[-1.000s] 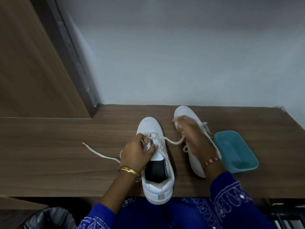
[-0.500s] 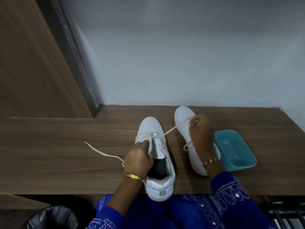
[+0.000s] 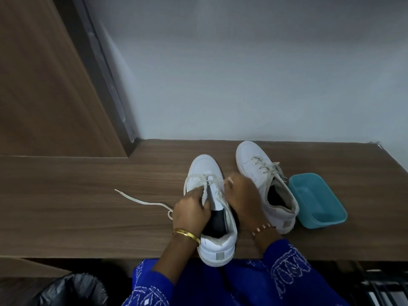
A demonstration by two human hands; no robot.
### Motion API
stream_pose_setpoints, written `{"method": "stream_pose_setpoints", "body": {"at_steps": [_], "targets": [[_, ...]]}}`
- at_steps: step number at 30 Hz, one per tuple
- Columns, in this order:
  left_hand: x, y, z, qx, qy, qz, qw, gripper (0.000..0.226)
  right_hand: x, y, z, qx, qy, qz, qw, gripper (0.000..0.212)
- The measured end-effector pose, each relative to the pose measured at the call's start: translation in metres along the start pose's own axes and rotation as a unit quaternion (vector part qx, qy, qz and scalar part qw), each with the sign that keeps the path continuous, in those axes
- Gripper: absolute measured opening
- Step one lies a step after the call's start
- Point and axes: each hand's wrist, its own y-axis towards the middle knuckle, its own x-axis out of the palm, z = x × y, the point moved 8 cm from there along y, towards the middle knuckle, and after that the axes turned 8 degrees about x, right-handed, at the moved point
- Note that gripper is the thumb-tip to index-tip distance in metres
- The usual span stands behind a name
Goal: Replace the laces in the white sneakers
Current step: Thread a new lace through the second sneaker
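Observation:
Two white sneakers stand on the wooden desk [image 3: 88,206]. The left sneaker [image 3: 204,166] is partly laced near the toe, its heel hanging over the desk's front edge. My left hand [image 3: 191,209] grips its left side by the tongue. My right hand [image 3: 241,195] is pressed to its right side, fingers pinched on the cream lace [image 3: 141,202] near the eyelets. The lace's free end trails left across the desk. The right sneaker [image 3: 254,157] is fully laced and untouched.
A teal plastic tray [image 3: 318,199] sits right of the right sneaker. A wooden panel stands at the back left and a grey wall behind the desk. A black-lined bin [image 3: 72,290] is below the desk at the left.
My right hand has come back from above the right sneaker down to the left sneaker's right side. The lace strand it held stretched out is now slack at the eyelets. My left hand stayed.

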Motion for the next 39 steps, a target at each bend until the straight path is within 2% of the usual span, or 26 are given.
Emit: {"method": "stream_pose_setpoints", "body": {"at_steps": [4,6,8,10,12,13,15,18,20,23,28,30,32,36,39], "targets": [[-0.002,-0.003,-0.002,-0.014,-0.023,0.014,1.0,0.031,-0.07,0.017,0.027,0.11,0.091,0.177,0.974,0.018],[-0.003,-0.004,-0.002,-0.014,-0.03,0.02,0.999,0.033,-0.09,0.022,0.037,0.13,0.11,0.21,0.963,0.022],[-0.003,-0.006,-0.003,-0.018,-0.035,0.022,0.999,0.032,-0.085,0.023,0.031,0.113,0.107,0.161,0.975,0.031],[-0.003,-0.006,-0.004,-0.027,-0.043,0.027,0.998,0.03,-0.056,0.019,0.01,0.036,0.089,0.053,0.994,0.035],[-0.005,-0.007,-0.004,-0.034,-0.047,0.031,0.998,0.029,-0.018,0.01,-0.002,-0.005,0.008,-0.053,0.999,0.031],[-0.005,-0.008,-0.004,-0.035,-0.049,0.03,0.998,0.029,-0.002,0.006,-0.005,-0.012,-0.022,-0.082,0.996,0.029],[-0.004,-0.008,-0.004,-0.033,-0.05,0.027,0.998,0.03,0.014,0.0,-0.007,-0.031,-0.039,-0.09,0.995,0.022],[-0.001,-0.007,-0.006,-0.033,-0.044,0.016,0.998,0.033,0.007,0.001,-0.003,-0.028,-0.034,-0.034,0.998,0.02],[0.0,-0.006,-0.007,-0.042,-0.037,0.009,0.998,0.034,-0.02,0.006,0.004,-0.005,0.0,0.05,0.999,0.024],[0.002,-0.008,-0.009,-0.054,-0.03,0.007,0.998,0.033,-0.071,0.017,0.025,0.075,0.079,0.164,0.98,0.022],[0.0,-0.008,-0.008,-0.051,-0.038,0.013,0.998,0.036,-0.095,0.018,0.037,0.108,0.118,0.225,0.961,0.023],[-0.001,-0.008,-0.008,-0.053,-0.042,0.018,0.998,0.036,-0.085,0.017,0.034,0.107,0.133,0.205,0.964,0.023],[-0.001,-0.008,-0.008,-0.054,-0.044,0.024,0.997,0.031,-0.069,0.015,0.022,0.085,0.121,0.154,0.977,0.034],[-0.001,-0.009,-0.009,-0.048,-0.044,0.026,0.998,0.032,-0.022,0.0,-0.01,-0.035,0.017,0.007,0.999,0.054],[0.001,-0.01,-0.01,-0.045,-0.045,0.026,0.998,0.034,-0.001,-0.003,-0.013,-0.069,-0.045,-0.034,0.996,0.058]]}}
